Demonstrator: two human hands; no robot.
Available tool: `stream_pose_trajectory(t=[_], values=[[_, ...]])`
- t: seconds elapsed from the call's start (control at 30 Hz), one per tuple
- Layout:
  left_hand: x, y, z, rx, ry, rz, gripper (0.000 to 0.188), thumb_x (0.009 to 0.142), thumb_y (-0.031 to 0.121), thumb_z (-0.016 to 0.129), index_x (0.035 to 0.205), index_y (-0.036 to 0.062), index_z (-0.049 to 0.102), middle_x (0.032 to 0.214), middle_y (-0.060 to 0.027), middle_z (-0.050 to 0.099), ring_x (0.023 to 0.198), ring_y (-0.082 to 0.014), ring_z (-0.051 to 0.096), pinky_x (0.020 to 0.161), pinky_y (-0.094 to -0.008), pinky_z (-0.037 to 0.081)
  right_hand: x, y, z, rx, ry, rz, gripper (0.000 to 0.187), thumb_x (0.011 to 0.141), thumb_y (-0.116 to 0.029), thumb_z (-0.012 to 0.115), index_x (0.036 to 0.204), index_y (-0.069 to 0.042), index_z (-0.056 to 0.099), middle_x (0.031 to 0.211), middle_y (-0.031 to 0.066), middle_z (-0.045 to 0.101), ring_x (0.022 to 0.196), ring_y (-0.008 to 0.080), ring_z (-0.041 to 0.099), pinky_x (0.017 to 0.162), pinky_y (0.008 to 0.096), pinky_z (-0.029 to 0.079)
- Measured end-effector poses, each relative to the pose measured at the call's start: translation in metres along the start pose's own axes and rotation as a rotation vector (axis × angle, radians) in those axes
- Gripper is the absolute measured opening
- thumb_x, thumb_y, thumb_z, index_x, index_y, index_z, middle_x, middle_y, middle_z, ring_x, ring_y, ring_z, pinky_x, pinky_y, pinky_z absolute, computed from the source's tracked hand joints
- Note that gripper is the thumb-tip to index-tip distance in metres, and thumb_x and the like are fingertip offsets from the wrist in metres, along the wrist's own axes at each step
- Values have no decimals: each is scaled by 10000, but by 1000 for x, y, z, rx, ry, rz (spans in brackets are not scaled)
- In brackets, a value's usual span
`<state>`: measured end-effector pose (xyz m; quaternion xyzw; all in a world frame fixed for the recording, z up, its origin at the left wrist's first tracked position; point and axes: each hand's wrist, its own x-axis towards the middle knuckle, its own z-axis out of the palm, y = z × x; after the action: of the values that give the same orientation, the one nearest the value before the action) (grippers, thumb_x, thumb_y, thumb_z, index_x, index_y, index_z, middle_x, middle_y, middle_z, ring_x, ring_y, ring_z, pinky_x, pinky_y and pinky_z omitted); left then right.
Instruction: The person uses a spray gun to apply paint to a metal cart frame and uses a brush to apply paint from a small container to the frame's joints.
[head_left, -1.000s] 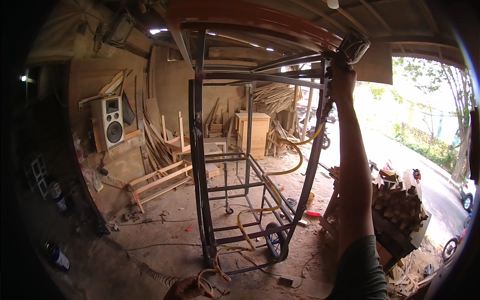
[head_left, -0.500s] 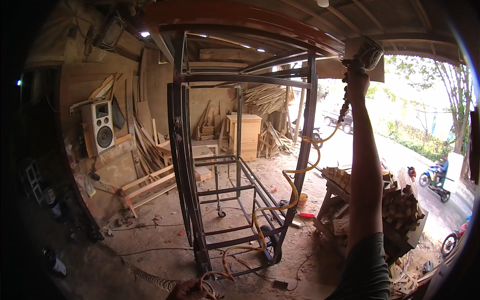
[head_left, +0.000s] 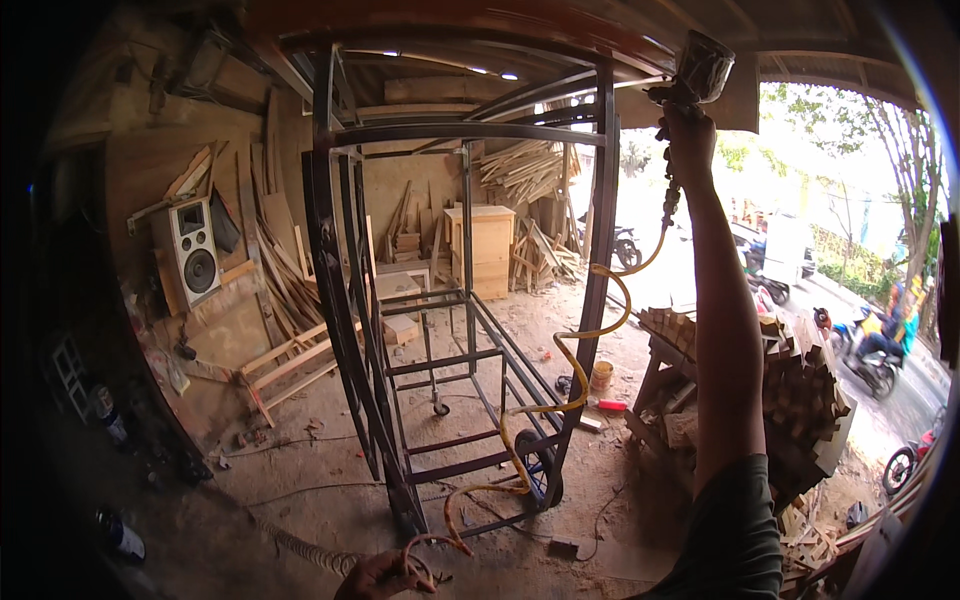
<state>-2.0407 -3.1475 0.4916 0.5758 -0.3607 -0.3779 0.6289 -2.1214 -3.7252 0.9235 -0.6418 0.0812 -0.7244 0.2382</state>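
Observation:
High on the right, my raised right hand is closed around a paint spray gun with a stained cup on top. The gun is close to the right end of a red-brown panel on top of a tall dark metal frame on wheels. From the gun's handle a yellow air hose curls down in front of the frame. At the lower edge my left hand is closed on a loop of this hose; its fingers are partly cut off and dark.
A heap of wood offcuts stands beside my right arm. Behind the frame are a wooden cabinet and stacked planks. A speaker hangs on the left wall. A coiled hose and cables lie on the dusty floor. Motorcycles pass outside.
My right hand and the spray gun have shifted slightly left and up in the picture. The frame also sits further left and higher as the view moves. Different motorcycles show on the road.

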Motion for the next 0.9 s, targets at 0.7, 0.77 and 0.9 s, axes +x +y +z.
stream_pose_trajectory(t=[0.7,0.77,0.9], values=[[-3,11,-39,5,-89,-89,217,930,266,701,956,51,685,863,-13,700,761,-80,589,674,-250,435,-64,-51,6,-171,-138,134,310,902,-323,667,885,-14,679,627,35,618,445,91,560,358,254,396],[-5,6,-48,48,-68,-55,217,934,268,698,963,54,683,862,-11,702,763,-81,594,670,-246,438,-38,-38,14,-86,-84,62,300,903,-317,667,873,-20,684,627,36,616,444,95,560,358,257,393],[-4,25,-54,-10,-98,-46,226,936,281,698,951,56,680,856,-12,701,764,-80,596,672,-246,441,-18,-66,29,-81,-72,45,291,901,-311,668,851,-25,689,632,40,619,460,113,585,369,273,412]])
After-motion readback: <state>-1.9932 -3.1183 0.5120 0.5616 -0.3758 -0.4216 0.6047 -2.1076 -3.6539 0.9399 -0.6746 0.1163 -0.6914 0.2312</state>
